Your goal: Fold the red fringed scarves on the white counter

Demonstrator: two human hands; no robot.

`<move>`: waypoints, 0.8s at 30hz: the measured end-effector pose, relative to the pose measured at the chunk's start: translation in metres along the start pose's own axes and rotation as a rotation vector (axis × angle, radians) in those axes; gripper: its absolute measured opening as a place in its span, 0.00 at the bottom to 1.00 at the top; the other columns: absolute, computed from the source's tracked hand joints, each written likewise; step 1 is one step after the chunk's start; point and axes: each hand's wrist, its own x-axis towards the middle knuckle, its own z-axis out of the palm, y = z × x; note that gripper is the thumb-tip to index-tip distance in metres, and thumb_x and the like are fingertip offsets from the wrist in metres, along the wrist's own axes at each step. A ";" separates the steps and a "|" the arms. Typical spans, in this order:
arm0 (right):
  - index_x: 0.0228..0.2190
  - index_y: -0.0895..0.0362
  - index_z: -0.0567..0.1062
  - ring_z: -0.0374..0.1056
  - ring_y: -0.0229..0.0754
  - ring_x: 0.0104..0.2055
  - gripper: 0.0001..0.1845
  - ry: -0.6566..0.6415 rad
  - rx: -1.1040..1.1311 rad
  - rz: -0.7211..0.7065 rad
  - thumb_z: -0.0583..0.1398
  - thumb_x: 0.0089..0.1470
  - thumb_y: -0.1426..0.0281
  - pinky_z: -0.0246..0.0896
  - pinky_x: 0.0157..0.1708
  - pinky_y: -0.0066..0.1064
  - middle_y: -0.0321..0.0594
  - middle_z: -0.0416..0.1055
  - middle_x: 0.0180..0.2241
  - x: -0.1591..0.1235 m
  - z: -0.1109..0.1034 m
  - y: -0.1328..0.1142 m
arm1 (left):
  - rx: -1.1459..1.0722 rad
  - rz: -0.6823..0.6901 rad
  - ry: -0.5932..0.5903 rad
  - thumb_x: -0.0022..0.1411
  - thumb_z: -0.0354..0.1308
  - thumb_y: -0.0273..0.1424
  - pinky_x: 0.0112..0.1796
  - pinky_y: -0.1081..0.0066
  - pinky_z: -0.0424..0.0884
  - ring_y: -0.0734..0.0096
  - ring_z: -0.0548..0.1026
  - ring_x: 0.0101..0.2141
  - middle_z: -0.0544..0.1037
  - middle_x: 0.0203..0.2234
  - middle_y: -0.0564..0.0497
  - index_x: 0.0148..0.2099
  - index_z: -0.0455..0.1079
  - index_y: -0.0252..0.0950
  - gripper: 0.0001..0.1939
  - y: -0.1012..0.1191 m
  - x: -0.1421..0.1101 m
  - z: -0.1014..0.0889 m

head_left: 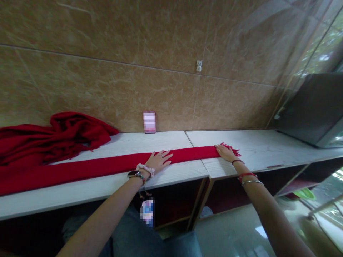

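A red scarf (107, 165) is laid out as a long flat strip along the white counter, its fringe at the right end. My left hand (160, 160) lies flat on the middle of the strip, fingers spread. Close to the fringed end, my right hand (225, 152) rests on the scarf with its fingers stretched out. At the far left, a crumpled heap of red fringed cloth (77, 134) sits behind the strip; whether it joins the strip cannot be made out.
The white counter (254, 142) runs along a brown tiled wall, with open shelves below its front edge. A phone-like pink-framed object (149, 122) leans on the wall. A large dark grey box-shaped object (308, 110) stands at the right end.
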 end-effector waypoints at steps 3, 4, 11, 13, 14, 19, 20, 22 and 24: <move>0.51 0.52 0.65 0.57 0.54 0.54 0.24 -0.045 -0.048 0.174 0.41 0.57 0.68 0.49 0.45 0.66 0.46 0.62 0.53 -0.009 0.001 0.029 | -0.001 -0.003 0.006 0.64 0.35 0.43 0.53 0.46 0.46 0.56 0.47 0.59 0.51 0.61 0.53 0.61 0.49 0.48 0.24 0.002 -0.001 -0.001; 0.50 0.52 0.66 0.58 0.56 0.52 0.24 -0.042 -0.075 0.226 0.42 0.56 0.67 0.49 0.43 0.68 0.49 0.63 0.52 -0.011 -0.001 0.037 | -0.001 -0.006 0.006 0.64 0.35 0.43 0.53 0.47 0.46 0.56 0.47 0.59 0.51 0.61 0.52 0.61 0.49 0.48 0.24 0.003 -0.001 -0.001; 0.49 0.57 0.66 0.51 0.53 0.57 0.21 0.265 -0.097 0.035 0.46 0.55 0.72 0.50 0.50 0.56 0.52 0.59 0.54 0.017 -0.022 -0.035 | -0.040 -0.026 0.010 0.64 0.37 0.43 0.53 0.47 0.46 0.58 0.48 0.59 0.53 0.60 0.52 0.60 0.52 0.47 0.23 0.009 -0.005 -0.007; 0.50 0.57 0.65 0.51 0.50 0.58 0.20 0.226 0.013 -0.151 0.46 0.57 0.69 0.51 0.52 0.49 0.49 0.58 0.55 0.023 -0.022 -0.088 | -0.034 -0.034 0.019 0.64 0.37 0.43 0.54 0.48 0.46 0.58 0.49 0.59 0.53 0.60 0.51 0.60 0.52 0.46 0.24 0.012 -0.005 -0.008; 0.51 0.57 0.64 0.51 0.49 0.58 0.21 0.183 0.058 -0.243 0.46 0.57 0.67 0.50 0.52 0.49 0.49 0.58 0.56 0.024 -0.019 -0.114 | -0.026 -0.036 0.030 0.65 0.37 0.42 0.54 0.49 0.47 0.59 0.49 0.59 0.54 0.60 0.50 0.61 0.52 0.45 0.24 0.013 -0.006 -0.008; 0.55 0.53 0.59 0.52 0.47 0.58 0.23 0.035 0.108 -0.481 0.42 0.60 0.64 0.51 0.52 0.49 0.45 0.57 0.57 0.008 -0.003 -0.180 | 0.031 -0.033 0.057 0.65 0.36 0.40 0.54 0.59 0.50 0.64 0.53 0.58 0.56 0.59 0.48 0.60 0.54 0.41 0.23 0.001 -0.020 -0.010; 0.55 0.53 0.59 0.52 0.47 0.58 0.23 0.037 0.085 -0.474 0.42 0.60 0.65 0.51 0.52 0.49 0.45 0.56 0.57 0.006 0.000 -0.180 | 0.043 -0.044 0.051 0.66 0.36 0.40 0.54 0.61 0.51 0.65 0.53 0.58 0.56 0.59 0.49 0.60 0.54 0.41 0.23 -0.007 -0.027 -0.011; 0.56 0.53 0.58 0.52 0.47 0.58 0.24 0.044 0.037 -0.437 0.41 0.60 0.66 0.51 0.52 0.50 0.45 0.56 0.57 0.003 0.003 -0.170 | 0.064 -0.085 0.042 0.66 0.36 0.39 0.54 0.62 0.51 0.66 0.54 0.58 0.57 0.58 0.49 0.60 0.54 0.41 0.23 -0.029 -0.046 -0.014; 0.56 0.54 0.58 0.52 0.48 0.58 0.24 0.027 -0.003 -0.392 0.41 0.60 0.67 0.52 0.52 0.49 0.45 0.56 0.57 0.005 0.005 -0.154 | 0.089 -0.146 0.033 0.66 0.36 0.39 0.54 0.63 0.52 0.66 0.54 0.58 0.56 0.59 0.50 0.60 0.53 0.42 0.23 -0.055 -0.072 -0.017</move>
